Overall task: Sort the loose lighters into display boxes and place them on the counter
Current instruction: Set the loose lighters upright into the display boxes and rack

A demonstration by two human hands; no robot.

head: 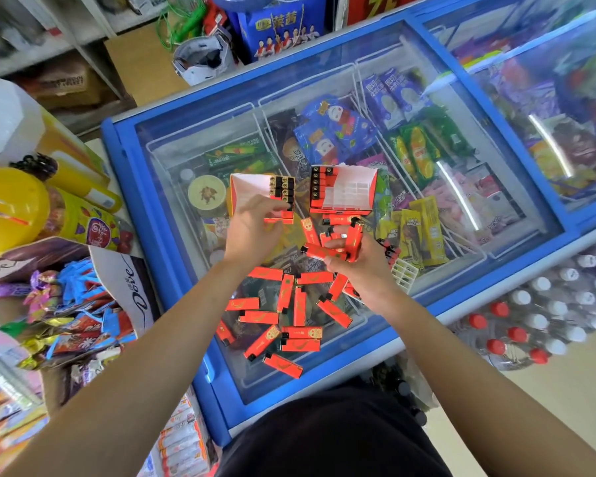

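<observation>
Seen from above, two bare forearms are being extended forward over the glass freezer lid [172,156]. The left hand [252,225] is being held palm down, its fingers [277,208] bent onto the black-topped lighters standing at the near corner of the left display box [246,187]; whether one is being pinched or only touched cannot be told. The right hand [356,270] is being held lower and to the side, fingers clenched around a bundle of red lighters [338,244] that is fanning out past the fingertips. Just beyond those fingertips, the right display box [355,187] is lying open, one column at its left edge being filled, the rest of its white grid bare. Behind both wrists, toward the body, loose lighters [283,315] are being left scattered at all angles across the glass, none overhanging the blue frame [217,383]. A white divider piece [405,273] is resting just outside the right hand. Bare glass is lying open to the outside of the left fingers and beyond both boxes.
</observation>
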